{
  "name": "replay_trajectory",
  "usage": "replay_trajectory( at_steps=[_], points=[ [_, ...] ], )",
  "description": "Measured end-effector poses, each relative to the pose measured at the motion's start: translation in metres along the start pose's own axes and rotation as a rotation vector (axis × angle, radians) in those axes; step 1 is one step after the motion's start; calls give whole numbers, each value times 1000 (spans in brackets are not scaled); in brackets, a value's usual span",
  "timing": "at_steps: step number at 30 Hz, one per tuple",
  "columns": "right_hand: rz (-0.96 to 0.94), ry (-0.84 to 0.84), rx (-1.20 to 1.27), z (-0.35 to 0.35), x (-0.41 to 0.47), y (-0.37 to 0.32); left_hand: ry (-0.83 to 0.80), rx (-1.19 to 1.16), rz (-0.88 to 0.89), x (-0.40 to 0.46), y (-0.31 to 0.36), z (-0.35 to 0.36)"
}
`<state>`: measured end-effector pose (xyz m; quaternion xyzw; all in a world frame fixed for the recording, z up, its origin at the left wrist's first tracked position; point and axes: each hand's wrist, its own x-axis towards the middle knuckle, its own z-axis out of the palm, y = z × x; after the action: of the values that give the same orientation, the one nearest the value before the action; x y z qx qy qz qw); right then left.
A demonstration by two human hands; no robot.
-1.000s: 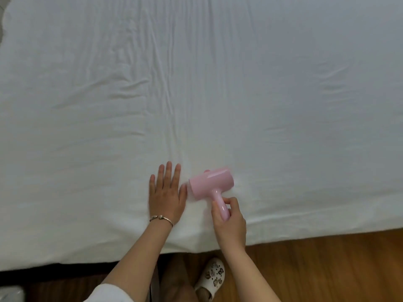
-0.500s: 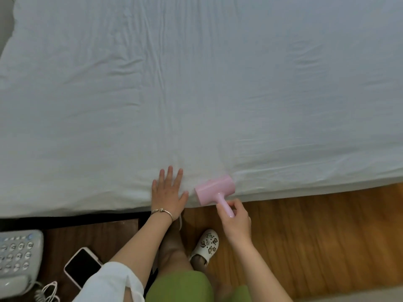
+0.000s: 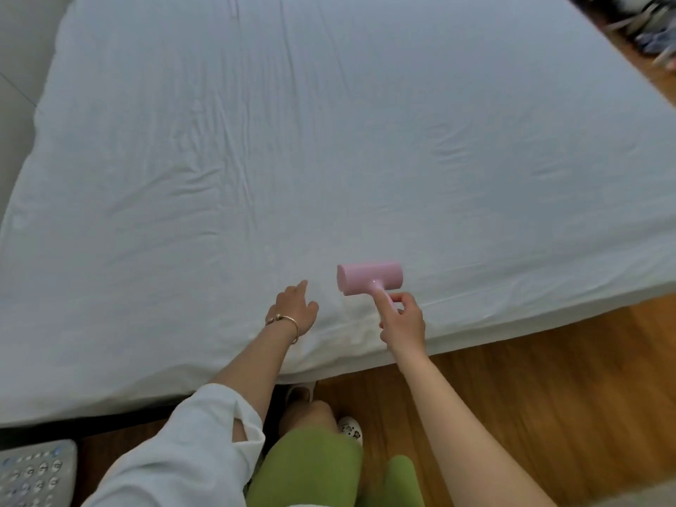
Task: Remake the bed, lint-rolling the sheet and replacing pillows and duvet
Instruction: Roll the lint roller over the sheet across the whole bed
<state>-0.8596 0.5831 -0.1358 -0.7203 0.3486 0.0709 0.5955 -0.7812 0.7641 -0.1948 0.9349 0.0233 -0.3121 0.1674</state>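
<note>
Lint roller: a pale pink plastic lint roller with a short cylinder head [image 3: 369,278] lies crosswise on the bed near the near edge, its slim pink handle angled down and to the right into the right hand.
Right hand: the right hand [image 3: 402,325] grips the handle, index finger stretched along it toward the head, thumb and remaining fingers [image 3: 398,297] curled round the lower part; the bare forearm runs down to the lower right.
Left hand: the left hand [image 3: 294,305] sits just left of the roller head, apart from it, fingers straight and loosely together, pointing toward the far side, holding nothing; whether the palm presses the sheet or is just above it cannot be told.
Sheet: a white, lightly creased cotton sheet [image 3: 329,140] covers the whole bed, with long wrinkles toward the left and a few short ones at right.
Wrist: a thin gold-coloured bangle [image 3: 289,323] circles the left wrist, and a white sleeve [image 3: 205,433] covers the upper arm.
Floor: brown wooden floorboards [image 3: 530,378] lie near and right of the bed.
Lower left: a grey keypad telephone [image 3: 33,473] is partly in view at the corner.
</note>
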Motion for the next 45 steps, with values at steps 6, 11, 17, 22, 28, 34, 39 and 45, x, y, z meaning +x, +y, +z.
replay_trajectory(
  at_steps=[6,11,17,22,28,34,39,45],
  points=[
    [8,-16,7,15,59,-65,21,-18,-27,53,19,-47],
    [-4,-53,-29,48,140,-127,56,-40,-58,135,24,-94],
    [-26,-115,-74,106,269,-210,170,-54,-41,275,31,-166],
    [-52,-91,-94,156,375,-263,336,-145,-48,405,40,-227],
    [-195,-59,-205,220,499,-323,486,-40,-102,519,57,-240],
    [-386,-34,-300,296,592,-393,741,3,-80,547,46,-203],
    [-378,-93,-398,349,626,-401,786,-17,-63,554,43,-193],
    [-303,-83,-360,347,614,-353,760,-30,-62,555,43,-194]
  ],
)
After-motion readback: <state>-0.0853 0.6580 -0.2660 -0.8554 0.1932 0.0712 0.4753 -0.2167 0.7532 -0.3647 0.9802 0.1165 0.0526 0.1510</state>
